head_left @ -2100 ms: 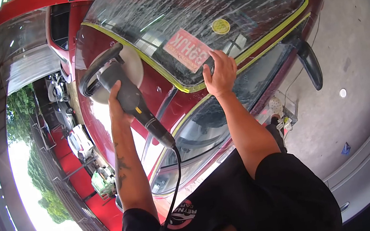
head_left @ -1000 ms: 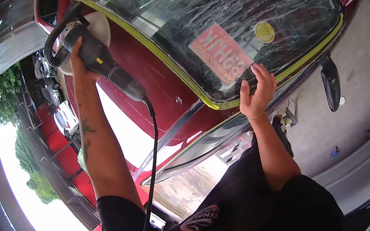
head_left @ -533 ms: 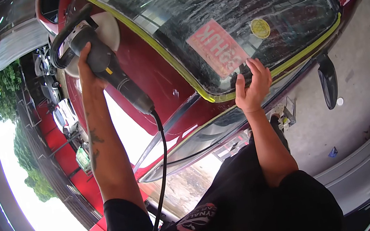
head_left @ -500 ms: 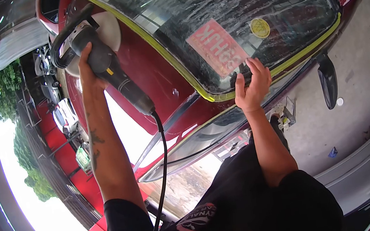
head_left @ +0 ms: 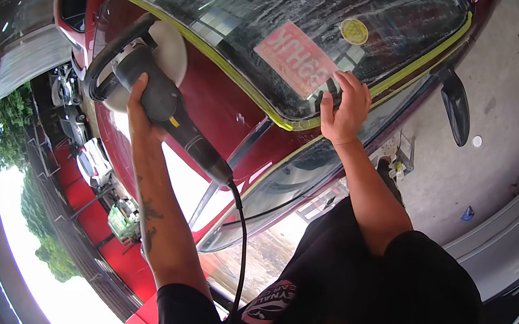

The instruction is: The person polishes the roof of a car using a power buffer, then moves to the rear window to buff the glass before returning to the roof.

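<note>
My left hand (head_left: 143, 112) is wrapped around the dark body of an electric polisher (head_left: 161, 97). Its pale round pad (head_left: 174, 55) rests over the red car roof (head_left: 210, 79), beside the windshield's taped edge. A black loop handle (head_left: 113, 60) sits at the polisher's head, and a black cord (head_left: 242, 225) trails from its rear end down past my shirt. My right hand (head_left: 345, 112), fingers apart and holding nothing, is at the lower edge of the windshield (head_left: 290, 10), next to a red-and-white sticker (head_left: 298, 59).
Yellow-green tape (head_left: 243, 94) borders the streaky glass, which also bears a round yellow sticker (head_left: 354, 32). A black side mirror (head_left: 457, 107) juts out at right. A silver car panel (head_left: 517, 224) stands lower right. Parked vehicles (head_left: 94, 161) line the left background.
The polisher and my left hand have shifted right and slightly down, bringing the pad closer to the taped edge. My right hand appears slightly left, with the view itself shifted a little.
</note>
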`<control>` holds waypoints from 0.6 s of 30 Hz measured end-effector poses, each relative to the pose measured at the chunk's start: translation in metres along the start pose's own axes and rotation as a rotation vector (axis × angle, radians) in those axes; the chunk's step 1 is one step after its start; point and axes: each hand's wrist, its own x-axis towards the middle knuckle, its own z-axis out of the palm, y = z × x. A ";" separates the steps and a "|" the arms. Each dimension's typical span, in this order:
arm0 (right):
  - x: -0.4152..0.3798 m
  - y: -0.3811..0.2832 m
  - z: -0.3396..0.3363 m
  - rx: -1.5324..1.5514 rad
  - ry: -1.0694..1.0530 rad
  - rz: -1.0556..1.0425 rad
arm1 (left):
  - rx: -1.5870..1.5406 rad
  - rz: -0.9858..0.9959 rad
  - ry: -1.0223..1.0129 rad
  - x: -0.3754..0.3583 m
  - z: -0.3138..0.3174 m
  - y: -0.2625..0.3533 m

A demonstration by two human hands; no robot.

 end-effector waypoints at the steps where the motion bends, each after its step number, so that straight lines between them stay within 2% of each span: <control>1: 0.000 0.000 0.000 -0.002 0.000 0.000 | -0.009 -0.003 0.009 -0.007 0.005 -0.002; 13: 0.000 -0.001 0.001 -0.005 0.012 0.001 | 0.014 -0.076 -0.006 -0.052 0.000 -0.037; 18: 0.001 -0.001 0.001 -0.008 0.017 0.002 | 0.026 -0.092 -0.103 -0.076 0.004 -0.050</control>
